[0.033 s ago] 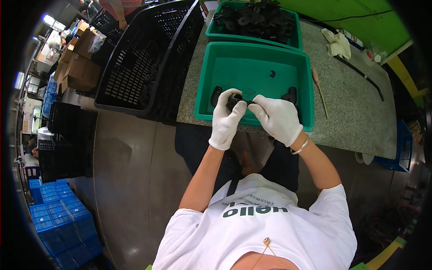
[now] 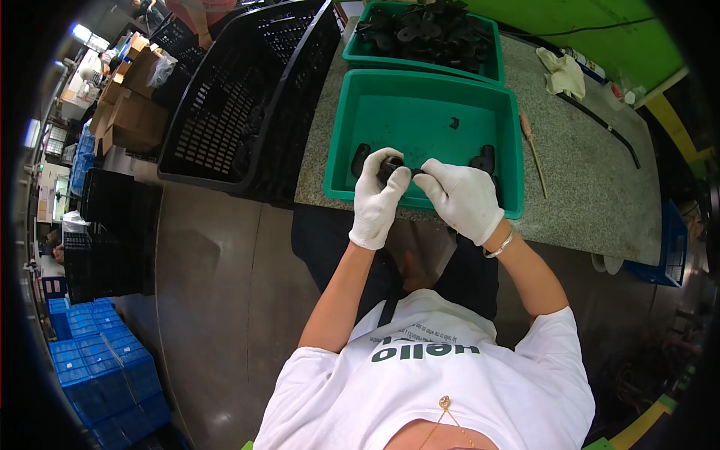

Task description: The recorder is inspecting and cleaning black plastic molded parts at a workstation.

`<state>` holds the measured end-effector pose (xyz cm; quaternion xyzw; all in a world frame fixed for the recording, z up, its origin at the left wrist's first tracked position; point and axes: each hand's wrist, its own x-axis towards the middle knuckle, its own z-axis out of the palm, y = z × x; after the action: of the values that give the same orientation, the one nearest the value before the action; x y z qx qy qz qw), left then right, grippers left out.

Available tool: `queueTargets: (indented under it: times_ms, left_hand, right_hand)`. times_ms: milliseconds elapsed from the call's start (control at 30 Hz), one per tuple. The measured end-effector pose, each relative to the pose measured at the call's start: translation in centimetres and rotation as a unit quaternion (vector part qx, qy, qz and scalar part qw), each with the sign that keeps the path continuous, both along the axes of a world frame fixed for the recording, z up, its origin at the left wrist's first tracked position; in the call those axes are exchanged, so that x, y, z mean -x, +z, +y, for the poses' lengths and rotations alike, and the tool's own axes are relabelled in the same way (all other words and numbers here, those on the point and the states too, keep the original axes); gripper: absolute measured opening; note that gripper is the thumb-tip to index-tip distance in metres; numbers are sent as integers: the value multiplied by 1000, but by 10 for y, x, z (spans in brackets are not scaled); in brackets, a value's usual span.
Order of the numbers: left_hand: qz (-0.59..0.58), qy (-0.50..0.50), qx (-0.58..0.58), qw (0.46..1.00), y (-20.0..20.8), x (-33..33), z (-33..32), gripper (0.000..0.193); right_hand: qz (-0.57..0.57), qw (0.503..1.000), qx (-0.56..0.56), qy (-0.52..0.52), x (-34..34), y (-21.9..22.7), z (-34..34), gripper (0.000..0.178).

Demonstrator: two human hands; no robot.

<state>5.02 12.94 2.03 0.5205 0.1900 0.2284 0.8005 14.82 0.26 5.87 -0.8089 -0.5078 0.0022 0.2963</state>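
Observation:
My left hand (image 2: pixel 376 202), in a white glove, is closed around a black curved part (image 2: pixel 388 168) above the near edge of a green tray (image 2: pixel 420 112). The thumb and fingers of my gloved right hand (image 2: pixel 468 198) pinch the dark end of that part from the right; its tip is mostly hidden by the fingers. Inside the tray, a black elbow-shaped piece (image 2: pixel 360 160) lies left of my left hand. Another black elbow piece (image 2: pixel 486 159) rests by the right wall, partly behind my right hand. Farther back lies a small black scrap (image 2: pixel 454 123).
A second green tray (image 2: pixel 496 60) heaped with black parts (image 2: pixel 427 34) stands behind. At left is a large black crate (image 2: pixel 202 124). On the stone-topped table lie a thin wooden-handled tool (image 2: pixel 534 154), a white cloth (image 2: pixel 562 73) and a black hose (image 2: pixel 604 129).

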Motion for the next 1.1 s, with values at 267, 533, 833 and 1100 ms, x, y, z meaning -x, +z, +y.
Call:
queueTargets:
  times_ms: [267, 533, 833, 1100]
  left_hand:
    - [-23, 13, -17, 1000, -9, 0, -1, 24]
    - [-31, 39, -30, 998, -10, 2, -6, 24]
    - [-42, 69, -56, 995, -16, 1, -9, 23]
    - [-67, 80, -48, 993, -18, -1, -10, 23]
  right_hand:
    - [-41, 998, -41, -19, 6, -4, 1, 22]
    - [-52, 997, -42, -40, 13, -6, 2, 25]
    - [-56, 995, -44, -66, 21, -6, 4, 26]
    - [-66, 993, -36, -86, 25, -4, 6, 26]
